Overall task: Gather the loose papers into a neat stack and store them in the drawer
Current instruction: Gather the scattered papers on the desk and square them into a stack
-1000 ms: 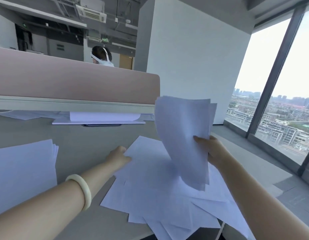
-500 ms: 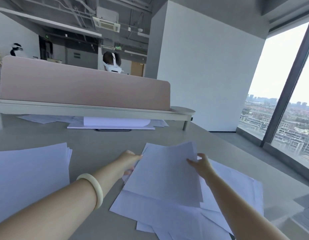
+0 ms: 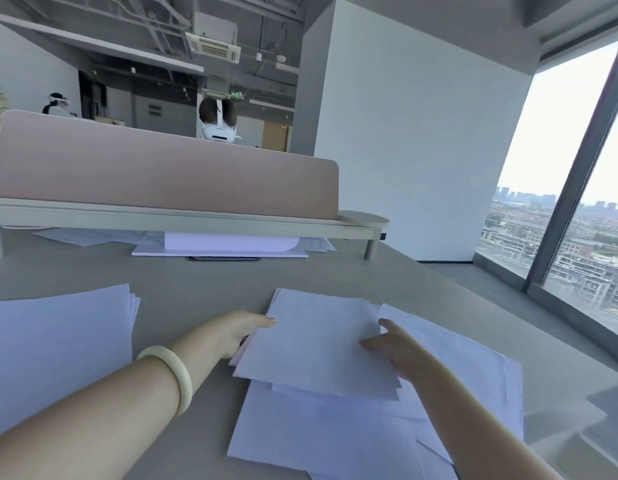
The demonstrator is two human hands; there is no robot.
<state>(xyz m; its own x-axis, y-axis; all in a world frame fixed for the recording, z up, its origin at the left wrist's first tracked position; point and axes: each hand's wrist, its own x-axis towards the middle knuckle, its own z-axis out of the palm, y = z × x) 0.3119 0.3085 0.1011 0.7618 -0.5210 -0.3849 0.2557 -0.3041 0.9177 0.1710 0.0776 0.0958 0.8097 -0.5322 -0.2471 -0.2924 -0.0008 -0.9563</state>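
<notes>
Our left hand (image 3: 238, 332) pinches the small stack (image 3: 321, 341); right hand (image 3: 397, 348) rests spread on top. Loose papers (image 3: 335, 431) beneath our grip could slide, skewing edges.

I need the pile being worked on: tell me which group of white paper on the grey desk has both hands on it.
The small top bundle, front centre: left hand and right hand flank it.

Matt paper on a smooth matt surface

The loose papers (image 3: 321, 344) look thin, white and unglossed; the grey-beige surface (image 3: 196, 292) is smooth — the bangle (image 3: 176, 372) pale and polished — the pink divider (image 3: 162, 174) soft, cloth-like.
</notes>
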